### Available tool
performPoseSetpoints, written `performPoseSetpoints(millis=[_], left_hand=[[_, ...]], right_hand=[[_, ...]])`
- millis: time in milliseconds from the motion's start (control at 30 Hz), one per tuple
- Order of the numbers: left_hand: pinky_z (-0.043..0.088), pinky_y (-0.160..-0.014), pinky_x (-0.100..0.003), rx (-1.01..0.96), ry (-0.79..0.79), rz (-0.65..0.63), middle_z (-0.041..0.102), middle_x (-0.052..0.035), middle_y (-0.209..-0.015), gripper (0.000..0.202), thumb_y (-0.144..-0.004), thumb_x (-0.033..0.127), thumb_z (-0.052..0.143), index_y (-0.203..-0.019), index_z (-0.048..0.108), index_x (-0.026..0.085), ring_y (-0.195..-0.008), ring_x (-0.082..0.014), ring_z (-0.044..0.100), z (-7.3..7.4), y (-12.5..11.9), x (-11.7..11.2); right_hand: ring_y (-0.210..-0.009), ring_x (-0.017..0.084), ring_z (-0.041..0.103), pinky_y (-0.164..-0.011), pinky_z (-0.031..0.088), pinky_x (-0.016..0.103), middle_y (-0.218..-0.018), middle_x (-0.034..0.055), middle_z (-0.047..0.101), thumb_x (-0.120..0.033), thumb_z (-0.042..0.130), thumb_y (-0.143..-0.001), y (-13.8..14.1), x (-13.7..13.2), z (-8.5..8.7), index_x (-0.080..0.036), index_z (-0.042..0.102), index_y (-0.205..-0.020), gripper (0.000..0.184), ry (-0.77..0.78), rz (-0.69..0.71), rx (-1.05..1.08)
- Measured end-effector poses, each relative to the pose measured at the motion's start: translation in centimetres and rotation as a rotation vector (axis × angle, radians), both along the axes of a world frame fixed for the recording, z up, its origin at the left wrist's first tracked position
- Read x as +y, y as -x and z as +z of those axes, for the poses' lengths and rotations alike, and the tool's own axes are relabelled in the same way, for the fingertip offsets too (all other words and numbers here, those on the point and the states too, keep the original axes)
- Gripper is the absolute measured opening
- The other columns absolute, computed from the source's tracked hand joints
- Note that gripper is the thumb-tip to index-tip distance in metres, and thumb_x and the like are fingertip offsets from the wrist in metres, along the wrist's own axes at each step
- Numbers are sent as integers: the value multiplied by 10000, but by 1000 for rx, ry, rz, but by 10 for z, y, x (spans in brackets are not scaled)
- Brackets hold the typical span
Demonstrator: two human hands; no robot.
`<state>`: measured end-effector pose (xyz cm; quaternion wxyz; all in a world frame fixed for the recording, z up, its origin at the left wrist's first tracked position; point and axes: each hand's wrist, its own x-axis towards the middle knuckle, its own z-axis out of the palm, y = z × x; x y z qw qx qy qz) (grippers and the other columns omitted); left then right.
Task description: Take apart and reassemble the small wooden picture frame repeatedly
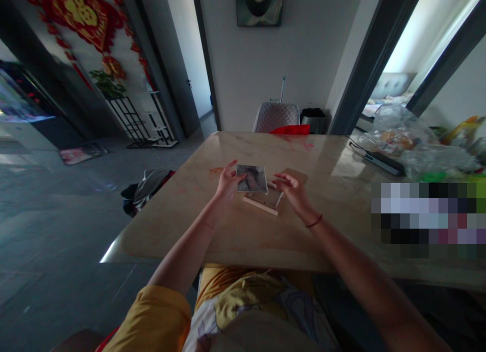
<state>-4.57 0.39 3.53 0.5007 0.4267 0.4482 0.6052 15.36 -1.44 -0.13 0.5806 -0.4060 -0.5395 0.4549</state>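
My left hand [228, 181] grips a small dark photo [252, 179] by its left edge, thumb on its face. The photo has a pale border and is held above the table. Below it lies a light wooden picture frame [261, 203], partly covered by the photo. My right hand [290, 187] is above the frame's right side, close to the photo's right edge, its fingers bent together in a pinch. What they hold, if anything, is too small to make out. Behind my right hand rests a flat brown board [296, 175].
The pale stone-look table [228, 240] has a rounded left corner. At its right lie plastic bags [402, 132], a dark elongated device [385, 163] with a cord, and a blurred-out patch. A quilted chair [276, 117] with a red item [290, 130] stands at the far edge.
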Motion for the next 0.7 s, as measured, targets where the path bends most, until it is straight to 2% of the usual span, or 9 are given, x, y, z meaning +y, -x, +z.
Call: performPoseSetpoints(millis=[100,167,233,333,400,467,533,667,700], left_hand=[[504,-607,-192,129,-131,72,689,3,-792,680,-656,79,713,-1281,479,208,-679,-115,652,-7,-3,3],[507,-618,-201,175,-185,49,694,-14,-843,683,-655,127,732,-1283,478,209,-706,-125,657,-9,-7,2],[514,-648,-218,166,-227,-31,696,-50,-941,726,-668,191,745,-1324,434,208,-752,-139,668,-9,-14,-3],[526,-695,-254,125,-261,-248,654,-112,-1131,741,-719,334,722,-1366,376,233,-880,-181,671,-8,-26,-15],[524,-759,-296,108,-298,-373,651,-142,-1141,657,-773,420,657,-1345,412,207,-942,-206,662,-6,-33,-22],[508,-819,-323,134,-358,-413,671,-149,-1093,544,-798,444,619,-1255,513,167,-949,-210,661,-5,-36,-27],[503,-820,-319,187,-418,-325,694,-133,-1022,405,-818,422,591,-1113,607,146,-895,-190,669,-2,-36,-27],[498,-750,-261,284,-434,76,704,-74,-915,181,-804,291,583,-902,662,161,-790,-131,647,0,-24,-17],[493,-750,-251,291,-395,126,701,-67,-906,156,-773,251,611,-891,665,164,-795,-126,641,0,-21,-14]], right_hand=[[-811,192,676,-703,541,328,-999,82,690,-400,647,-682,4,1,-4,-204,667,-922,311,60,-28,-12],[-814,193,671,-725,534,338,-982,85,694,-422,655,-679,9,-2,-3,-204,671,-922,327,51,-9,-28],[-871,198,662,-787,519,351,-1013,83,692,-431,676,-670,15,-6,2,-211,672,-950,356,2,55,-37],[-919,204,645,-828,502,351,-1042,63,686,-453,708,-638,20,-15,11,-230,664,-988,417,-74,176,-17],[-861,205,642,-797,502,352,-950,53,700,-453,729,-615,21,-19,13,-216,669,-940,406,-49,129,-40],[-787,201,637,-758,500,357,-843,41,699,-456,723,-615,19,-19,12,-194,670,-881,376,17,16,-13],[-758,196,638,-748,497,358,-806,32,695,-454,704,-624,16,-16,10,-185,669,-844,349,62,-53,98],[-815,211,658,-747,504,342,-844,23,711,-391,714,-589,9,-11,13,-205,672,-819,298,111,-27,303],[-830,217,661,-734,507,336,-844,20,713,-374,717,-582,8,-12,15,-211,674,-828,298,141,-19,326]])
